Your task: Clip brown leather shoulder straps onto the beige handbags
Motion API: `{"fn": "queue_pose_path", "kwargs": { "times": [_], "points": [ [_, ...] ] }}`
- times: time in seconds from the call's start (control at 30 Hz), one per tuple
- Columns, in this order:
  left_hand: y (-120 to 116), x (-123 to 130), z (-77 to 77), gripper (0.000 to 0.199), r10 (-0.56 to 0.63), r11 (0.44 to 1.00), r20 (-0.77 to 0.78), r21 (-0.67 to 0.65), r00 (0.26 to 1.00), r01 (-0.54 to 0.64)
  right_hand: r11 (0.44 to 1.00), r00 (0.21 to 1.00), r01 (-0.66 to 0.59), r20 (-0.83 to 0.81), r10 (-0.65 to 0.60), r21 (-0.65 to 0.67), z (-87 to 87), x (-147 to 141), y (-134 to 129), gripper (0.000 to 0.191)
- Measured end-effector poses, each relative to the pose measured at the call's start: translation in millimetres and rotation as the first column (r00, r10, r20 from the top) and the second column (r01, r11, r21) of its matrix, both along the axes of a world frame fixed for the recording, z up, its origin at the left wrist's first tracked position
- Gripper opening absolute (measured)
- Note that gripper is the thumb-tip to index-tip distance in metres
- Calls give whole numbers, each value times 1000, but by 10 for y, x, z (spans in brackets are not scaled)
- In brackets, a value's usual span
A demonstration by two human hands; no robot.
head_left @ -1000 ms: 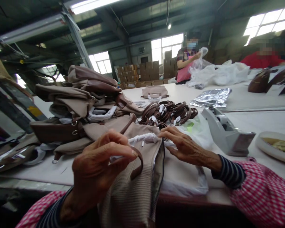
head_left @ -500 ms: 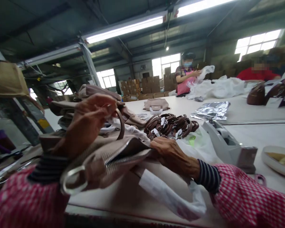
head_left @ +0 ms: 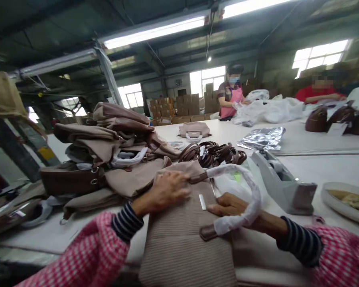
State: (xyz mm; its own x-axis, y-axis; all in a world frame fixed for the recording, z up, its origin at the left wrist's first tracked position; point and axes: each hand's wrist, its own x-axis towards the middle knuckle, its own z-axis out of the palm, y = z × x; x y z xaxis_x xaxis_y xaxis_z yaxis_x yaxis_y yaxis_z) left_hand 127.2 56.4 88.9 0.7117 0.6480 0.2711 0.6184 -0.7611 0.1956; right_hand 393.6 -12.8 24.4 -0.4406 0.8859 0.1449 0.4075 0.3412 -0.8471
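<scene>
A taupe ribbed handbag [head_left: 191, 247] lies on the table in front of me, turned sideways. Its handle [head_left: 254, 187] is wrapped in white film and arches to the right from dark brown leather tabs. A small pale label [head_left: 202, 202] sits near the zipper edge. My left hand [head_left: 170, 187] is over the bag's upper left part, fingers stretched out and partly blurred. Through the handle loop reaches my right hand [head_left: 231, 205], closed on the zipper edge with its thumb on the bag's face; some of its fingers are hidden.
Similar bags [head_left: 116, 135] are piled at the left. Coiled brown straps [head_left: 212, 153] lie beyond my hands. A grey tape dispenser [head_left: 287, 185] and a pale dish [head_left: 332, 201] stand at the right. Farther back are a silver sheet [head_left: 261, 137], a folded bag [head_left: 194, 129] and two people.
The handbag has turned from open zipper upward to its ribbed face showing. My left hand has let go of a brown strap-like loop and moved right and down onto the bag.
</scene>
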Motion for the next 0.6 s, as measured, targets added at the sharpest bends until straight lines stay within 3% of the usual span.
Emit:
{"fn": "queue_pose_path", "kwargs": {
  "times": [0.07, 0.1, 0.17, 0.3, 0.4, 0.5, 0.53, 0.6],
  "points": [
    [-109, 16, -522, 52, 133, 979, -22, 158, 991, -128, 998, 994, 21, 108, -27, 54, -95, 12, -39, 52],
    [-147, -18, -673, 53, 146, 977, -10, 158, 989, -143, 992, 988, 57, 133, -72, 113, -98, 1, -54, 50],
    [-171, -125, -761, 52, 136, 983, 57, 120, 989, -142, 956, 979, 85, 156, -133, 282, -28, -49, -75, 43],
    [-108, -257, -490, 61, 11, 993, 244, 113, 970, -40, 837, 990, -23, 128, -57, 546, 218, -207, -81, 36],
    [-158, -194, -300, 67, -115, 954, 315, 299, 942, 16, 762, 998, -56, 61, 22, 645, 294, -270, -64, 40],
    [-316, -35, -175, 58, -323, 823, 118, 526, 939, 217, 786, 997, -64, 14, 70, 615, 213, -240, -45, 34],
    [-368, 28, -127, 55, -389, 785, 10, 527, 921, 326, 798, 996, -82, 32, 79, 597, 159, -219, -43, 34],
    [-441, 151, -15, 42, -466, 774, -138, 414, 874, 478, 794, 989, -141, 112, 92, 592, 24, -187, -40, 36]
  ]
}}
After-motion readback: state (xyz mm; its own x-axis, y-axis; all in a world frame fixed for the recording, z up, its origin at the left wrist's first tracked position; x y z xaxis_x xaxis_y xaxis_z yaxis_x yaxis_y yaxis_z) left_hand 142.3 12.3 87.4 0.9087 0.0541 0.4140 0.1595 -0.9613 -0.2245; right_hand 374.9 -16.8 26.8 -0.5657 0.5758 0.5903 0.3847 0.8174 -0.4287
